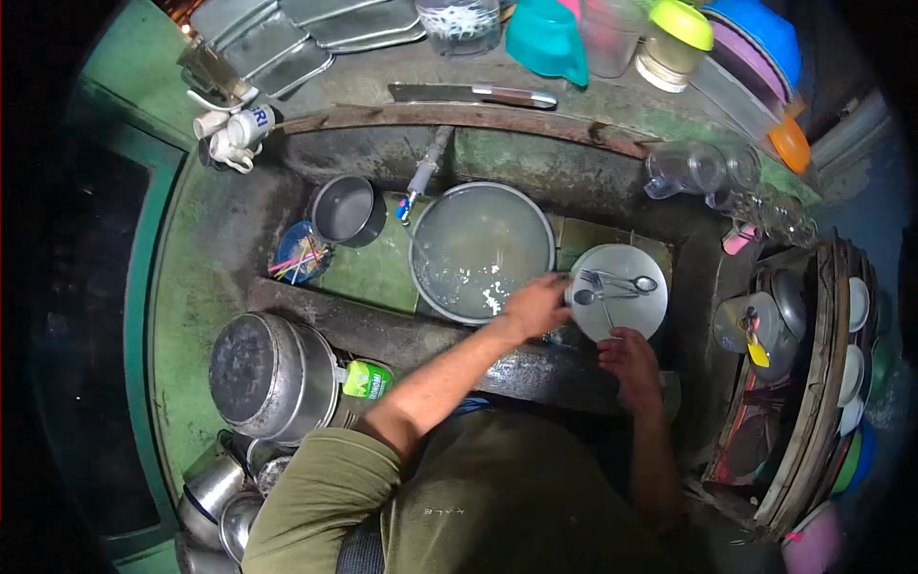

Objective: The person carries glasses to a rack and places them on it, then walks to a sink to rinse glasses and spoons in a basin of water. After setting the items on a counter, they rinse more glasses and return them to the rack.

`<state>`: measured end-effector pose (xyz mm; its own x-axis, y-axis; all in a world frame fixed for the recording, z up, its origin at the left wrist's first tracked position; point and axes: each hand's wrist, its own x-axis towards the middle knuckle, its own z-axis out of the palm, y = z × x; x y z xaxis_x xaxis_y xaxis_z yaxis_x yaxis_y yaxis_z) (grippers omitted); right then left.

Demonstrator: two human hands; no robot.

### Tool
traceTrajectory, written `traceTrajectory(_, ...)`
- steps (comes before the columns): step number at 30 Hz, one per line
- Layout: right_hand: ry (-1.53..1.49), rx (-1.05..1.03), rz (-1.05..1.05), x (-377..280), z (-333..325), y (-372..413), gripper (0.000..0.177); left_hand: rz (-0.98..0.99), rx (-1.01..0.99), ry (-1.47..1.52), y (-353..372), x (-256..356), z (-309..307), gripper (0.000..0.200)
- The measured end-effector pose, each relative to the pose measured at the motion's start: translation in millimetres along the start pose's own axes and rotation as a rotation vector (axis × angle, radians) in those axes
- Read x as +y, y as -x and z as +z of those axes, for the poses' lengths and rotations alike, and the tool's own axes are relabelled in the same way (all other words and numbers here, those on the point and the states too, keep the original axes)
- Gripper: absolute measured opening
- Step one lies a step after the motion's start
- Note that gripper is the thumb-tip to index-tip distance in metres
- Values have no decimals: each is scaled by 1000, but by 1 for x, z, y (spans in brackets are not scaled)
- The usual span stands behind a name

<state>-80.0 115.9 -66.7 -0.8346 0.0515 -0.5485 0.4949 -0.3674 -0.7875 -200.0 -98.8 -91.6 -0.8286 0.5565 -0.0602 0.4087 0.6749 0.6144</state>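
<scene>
A white plate (636,314) lies at the right end of the sink, with several forks and spoons on it, among them a fork (593,279) and a spoon (645,284). My left hand (537,306) is at the plate's left rim, fingers apart, between it and the water basin. At the plate's near edge, my right hand (631,365) has its fingertips closed on the thin handle of a utensil (606,314) that slants up over the plate. A large round basin (421,287) of cloudy water with white foam stands left of the plate.
Over the basin hangs a tap (405,206). Left in the sink are a grey pot (344,210) and a blue bowl of straws (299,253). A big pot (263,373) and a green pouch (367,380) sit nearer me. A knife (473,94) lies on the back ledge; a dish rack (813,383) stands right.
</scene>
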Motion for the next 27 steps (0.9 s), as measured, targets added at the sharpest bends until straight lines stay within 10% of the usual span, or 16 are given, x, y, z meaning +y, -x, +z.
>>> traceTrajectory(6, 332, -60, 116, 23, 67, -76, 31, -301, 33, -252, 60, -237, 33, 61)
traceTrajectory(11, 802, -167, 52, 90, 130, -208, 42, -617, -510, 21, 34, -269, 45, 59)
traceTrajectory(16, 1364, 41, 28, 132, 160, -320, 65, -541, -474, 2, 47, -266, 73, 46)
traceTrajectory(19, 1091, -26, -74, 162, 160, -351, 63, -430, -521, -12, 46, -270, 50, 42)
traceTrajectory(22, 1737, 38, 116, 143, 174, -348, 37, -382, -503, 87, 47, -270, 46, 39)
traceTrajectory(24, 1650, -91, -135, 143, 173, -326, 34, -622, -428, 205, 46, -254, 18, 39)
traceTrajectory(25, 1694, -177, -675, 136, 172, -310, 32, -580, -379, 178, 46, -262, 40, 43)
traceTrajectory(27, 1525, -76, -622, 125, 172, -286, 29, -513, -212, 289, 47, -264, 32, 51)
